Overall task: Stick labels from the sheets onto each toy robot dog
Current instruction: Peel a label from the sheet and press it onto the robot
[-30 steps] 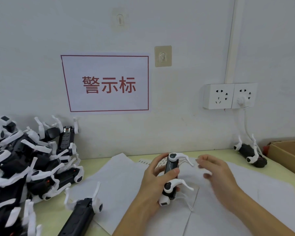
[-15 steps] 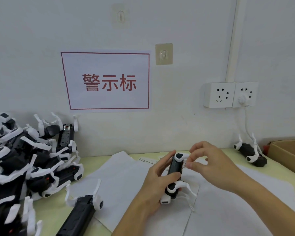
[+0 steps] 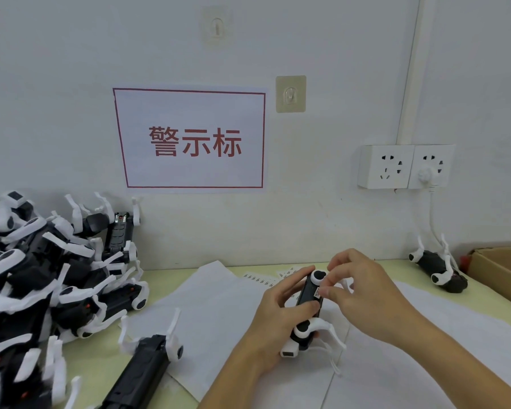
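Toy robot dog [image 3: 309, 296], black body with white legs: held above white paper sheets [image 3: 219, 302] at table centre, long axis running away from the person, near end low, far end raised. Left hand [image 3: 273, 312]: wrapped around the body from the left, thumb across the top. Right hand [image 3: 363, 286]: nearer the upper right flank, fingertips pinched on a small label [image 3: 317, 291], apparently pressing it onto that side. Label sheet [image 3: 266, 278]: flat just beyond the hands. Pile of dogs [image 3: 42, 276]: far left, well apart. Lone dog [image 3: 438, 268]: far right by the wall.
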